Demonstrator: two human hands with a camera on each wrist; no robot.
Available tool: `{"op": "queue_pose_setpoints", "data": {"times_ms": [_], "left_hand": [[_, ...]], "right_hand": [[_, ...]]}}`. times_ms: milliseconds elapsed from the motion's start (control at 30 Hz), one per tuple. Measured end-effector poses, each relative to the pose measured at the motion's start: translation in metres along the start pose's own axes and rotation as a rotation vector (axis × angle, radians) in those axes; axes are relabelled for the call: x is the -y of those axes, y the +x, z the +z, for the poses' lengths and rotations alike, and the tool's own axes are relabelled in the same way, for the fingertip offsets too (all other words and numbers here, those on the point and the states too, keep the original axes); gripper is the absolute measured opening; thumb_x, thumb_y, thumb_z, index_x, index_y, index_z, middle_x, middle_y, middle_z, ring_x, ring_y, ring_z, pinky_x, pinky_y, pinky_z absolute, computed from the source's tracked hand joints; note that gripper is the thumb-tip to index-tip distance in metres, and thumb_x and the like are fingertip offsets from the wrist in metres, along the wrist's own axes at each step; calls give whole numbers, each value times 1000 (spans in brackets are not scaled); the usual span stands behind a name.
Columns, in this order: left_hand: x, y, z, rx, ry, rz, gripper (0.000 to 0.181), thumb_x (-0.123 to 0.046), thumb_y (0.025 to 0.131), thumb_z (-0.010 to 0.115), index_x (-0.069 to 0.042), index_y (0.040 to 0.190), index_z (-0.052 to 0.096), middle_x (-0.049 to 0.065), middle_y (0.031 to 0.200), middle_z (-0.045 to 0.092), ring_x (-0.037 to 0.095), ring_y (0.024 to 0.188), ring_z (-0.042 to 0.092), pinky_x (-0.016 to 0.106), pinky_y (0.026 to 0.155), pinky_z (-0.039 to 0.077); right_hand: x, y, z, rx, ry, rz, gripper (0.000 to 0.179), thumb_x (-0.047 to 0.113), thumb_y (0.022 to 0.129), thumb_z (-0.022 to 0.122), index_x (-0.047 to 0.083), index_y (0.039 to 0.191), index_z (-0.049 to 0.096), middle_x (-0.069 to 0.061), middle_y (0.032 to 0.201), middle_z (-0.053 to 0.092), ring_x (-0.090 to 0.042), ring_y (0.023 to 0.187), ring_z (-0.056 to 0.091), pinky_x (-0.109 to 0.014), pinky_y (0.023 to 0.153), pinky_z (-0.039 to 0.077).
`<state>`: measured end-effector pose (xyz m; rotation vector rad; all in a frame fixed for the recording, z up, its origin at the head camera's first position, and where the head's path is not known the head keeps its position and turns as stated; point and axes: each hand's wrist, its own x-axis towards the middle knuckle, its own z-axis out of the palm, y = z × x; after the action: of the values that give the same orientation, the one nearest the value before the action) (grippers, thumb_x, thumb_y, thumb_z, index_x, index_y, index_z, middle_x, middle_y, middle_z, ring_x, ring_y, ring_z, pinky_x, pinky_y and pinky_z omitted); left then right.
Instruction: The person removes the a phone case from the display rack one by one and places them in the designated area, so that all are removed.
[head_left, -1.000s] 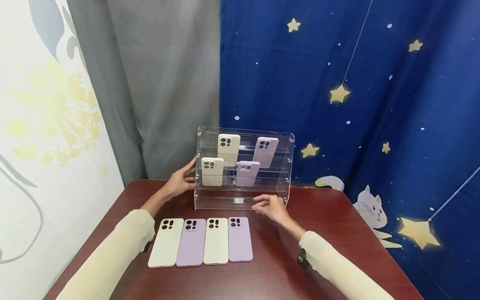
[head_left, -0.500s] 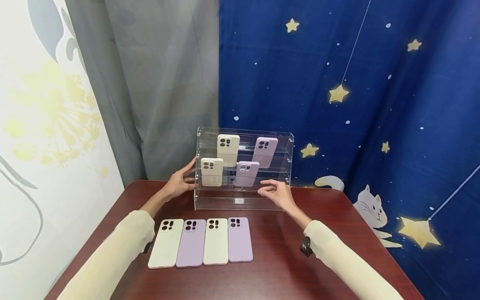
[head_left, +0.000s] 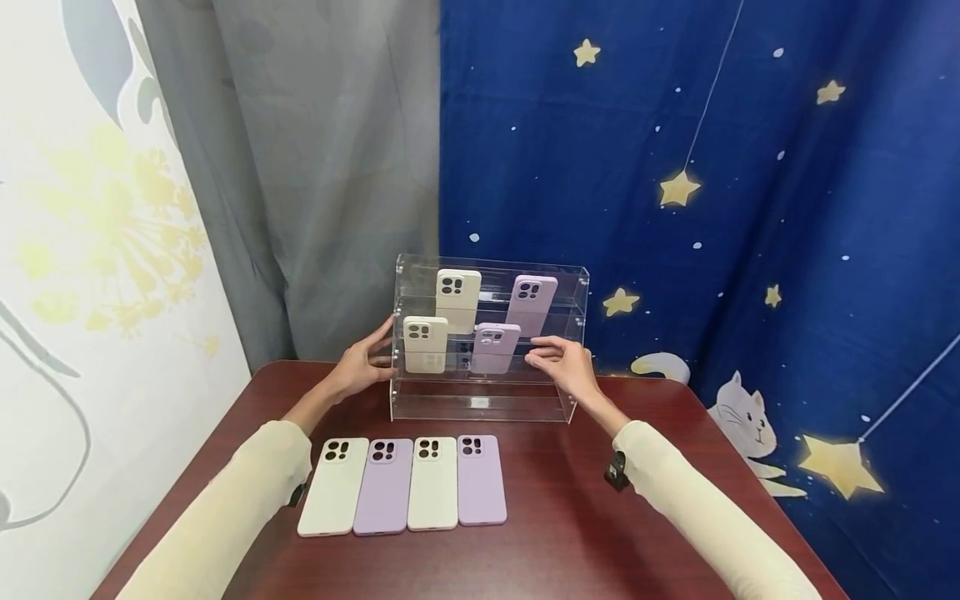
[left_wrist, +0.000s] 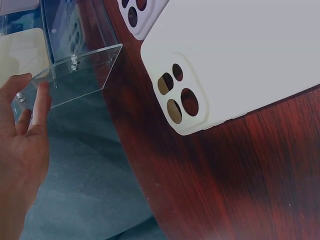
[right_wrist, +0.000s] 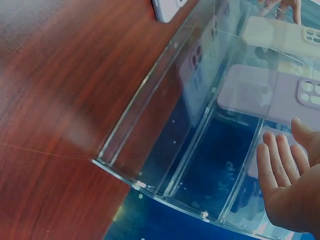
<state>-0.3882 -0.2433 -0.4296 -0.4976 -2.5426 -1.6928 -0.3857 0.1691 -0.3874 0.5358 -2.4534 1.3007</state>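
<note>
A clear acrylic display stand point(head_left: 480, 407) has several tiers. Two cream phone cases point(head_left: 462, 317) point(head_left: 425, 356) and two lilac phone cases point(head_left: 533, 312) point(head_left: 495, 358) lean on its upper and middle tiers. My left hand point(head_left: 358, 367) touches the stand's left side panel point(left_wrist: 82, 75), fingers spread. Beside the lower lilac case, my right hand point(head_left: 567, 367) hovers before the stand's right part, holding nothing. In the right wrist view its fingers point(right_wrist: 280, 162) are extended, over the stand's tiers; contact with the case cannot be told.
In front of the stand, cream point(head_left: 333, 492) point(head_left: 432, 492) and lilac phone cases point(head_left: 382, 492) point(head_left: 482, 487) lie alternating in a row on the dark red table point(head_left: 555, 550). A grey curtain point(head_left: 337, 167) and a blue star curtain point(head_left: 540, 167) hang behind.
My right hand has risen from the stand's bottom tier toward its right middle, moving slightly rightward. The left hand and all the cases have stayed in place.
</note>
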Motion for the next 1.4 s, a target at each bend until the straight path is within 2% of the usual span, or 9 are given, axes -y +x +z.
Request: {"op": "queue_pose_setpoints", "data": {"times_ms": [167, 333, 433, 633, 867, 1033, 1400], "left_hand": [[-1, 1, 0, 6, -17, 3, 112, 17, 88, 71, -41, 166, 15, 24, 165, 31, 45, 131, 58, 40, 94, 61], [0, 1, 0, 8, -37, 5, 113, 18, 87, 70, -41, 166, 15, 25, 165, 31, 46, 131, 57, 39, 94, 61], [-1, 1, 0, 8, -41, 3, 113, 18, 87, 71, -42, 166, 16, 24, 165, 32, 45, 131, 58, 38, 93, 61], [-1, 2, 1, 8, -61, 16, 113, 18, 87, 71, -37, 167, 16, 25, 164, 32, 46, 130, 58, 38, 93, 61], [0, 1, 1, 11, -83, 25, 112, 20, 86, 70, -36, 167, 16, 26, 164, 32, 47, 129, 58, 38, 94, 60], [1, 0, 1, 9, -63, 20, 112, 19, 87, 71, -34, 168, 14, 27, 164, 31, 48, 130, 57, 38, 94, 60], [-1, -3, 1, 10, -62, 28, 111, 19, 88, 70, -33, 168, 15, 28, 164, 31, 48, 132, 56, 39, 94, 61]], "right_hand": [[5, 8, -2, -19, 3, -16, 38, 15, 89, 84, 4, 124, 75, -12, 105, 79, -26, 95, 78, -15, 69, 59], [10, 15, 0, -16, 15, -13, 39, 13, 89, 85, 6, 125, 75, -13, 107, 79, -26, 97, 77, -30, 79, 64], [12, 18, 2, -5, 32, -2, 41, 11, 88, 85, 4, 126, 74, -16, 110, 78, -29, 99, 77, -34, 82, 64], [17, 22, 7, 13, 66, -2, 43, 9, 87, 85, 2, 128, 73, -18, 112, 77, -31, 101, 76, -34, 84, 63], [25, 23, 13, -3, 11, -5, 39, 11, 88, 84, 2, 125, 74, -17, 108, 77, -29, 102, 76, -39, 85, 64], [29, 22, 17, -22, -9, -3, 35, 11, 89, 83, 2, 122, 76, -18, 104, 78, -30, 99, 76, -43, 84, 64], [31, 24, 18, -33, -3, -6, 28, 12, 90, 83, 2, 115, 78, -16, 102, 79, -27, 97, 77, -39, 81, 65]]}}
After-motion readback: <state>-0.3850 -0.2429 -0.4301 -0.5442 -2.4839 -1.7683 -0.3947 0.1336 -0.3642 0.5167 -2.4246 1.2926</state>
